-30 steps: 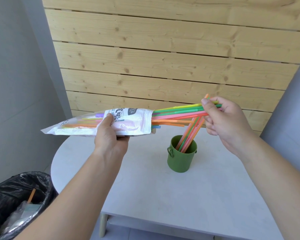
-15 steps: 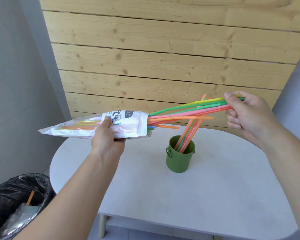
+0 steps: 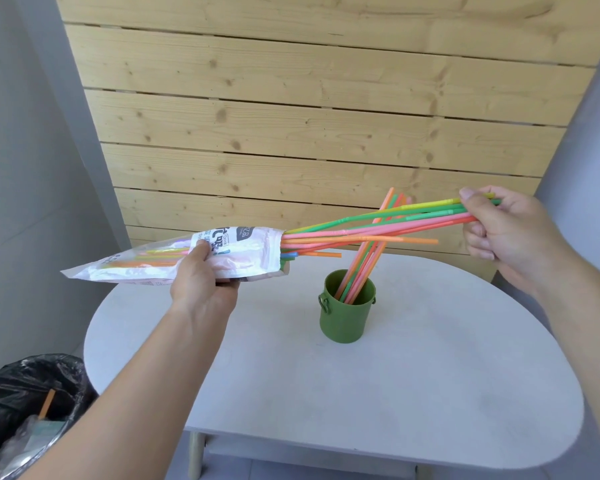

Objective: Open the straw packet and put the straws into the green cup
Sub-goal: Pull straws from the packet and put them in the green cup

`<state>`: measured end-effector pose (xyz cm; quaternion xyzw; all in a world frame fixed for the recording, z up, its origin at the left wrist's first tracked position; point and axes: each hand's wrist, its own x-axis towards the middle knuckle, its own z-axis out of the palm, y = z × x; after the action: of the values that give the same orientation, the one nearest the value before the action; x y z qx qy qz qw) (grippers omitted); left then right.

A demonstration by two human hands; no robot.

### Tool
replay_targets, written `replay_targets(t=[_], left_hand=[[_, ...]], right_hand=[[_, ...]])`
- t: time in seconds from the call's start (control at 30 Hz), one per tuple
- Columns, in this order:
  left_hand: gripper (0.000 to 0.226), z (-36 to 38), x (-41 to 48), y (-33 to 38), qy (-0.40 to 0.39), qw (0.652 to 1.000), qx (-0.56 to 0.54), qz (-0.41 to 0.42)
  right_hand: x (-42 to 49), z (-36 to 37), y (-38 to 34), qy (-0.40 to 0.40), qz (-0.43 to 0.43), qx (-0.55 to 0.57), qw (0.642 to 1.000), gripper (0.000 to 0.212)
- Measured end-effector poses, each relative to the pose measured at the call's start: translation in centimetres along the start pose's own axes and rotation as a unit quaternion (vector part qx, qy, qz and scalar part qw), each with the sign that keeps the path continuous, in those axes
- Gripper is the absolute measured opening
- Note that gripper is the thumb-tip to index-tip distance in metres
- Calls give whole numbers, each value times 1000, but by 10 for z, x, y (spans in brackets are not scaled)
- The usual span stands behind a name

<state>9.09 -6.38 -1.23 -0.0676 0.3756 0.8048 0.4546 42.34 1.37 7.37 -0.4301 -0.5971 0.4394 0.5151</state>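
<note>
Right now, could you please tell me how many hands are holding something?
2. The left hand grips the straw packet above the table; the right hand pinches the ends of straws that reach into the packet's open mouth. No other hand is visible.

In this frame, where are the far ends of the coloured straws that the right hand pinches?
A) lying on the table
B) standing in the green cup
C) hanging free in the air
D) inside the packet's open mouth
D: the bundle of coloured plastic straws pinched by the right hand runs back into the open mouth of the white printed plastic packet, which the left hand grips.
</note>
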Motion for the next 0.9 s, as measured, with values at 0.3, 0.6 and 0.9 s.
replay_targets(t=[0.3,0.6,0.9], left_hand=[[36,-1,4,-6,28,999,8,17],[28,0,6,-3,32,999,10,20],[23,-1,7,-3,35,999,25,19]], right_hand=[[3,-5,22,19,85,20,996,22],[9,-11,27,44,98,13,994,18],[15,-21,17,50,40,-74,995,17]])
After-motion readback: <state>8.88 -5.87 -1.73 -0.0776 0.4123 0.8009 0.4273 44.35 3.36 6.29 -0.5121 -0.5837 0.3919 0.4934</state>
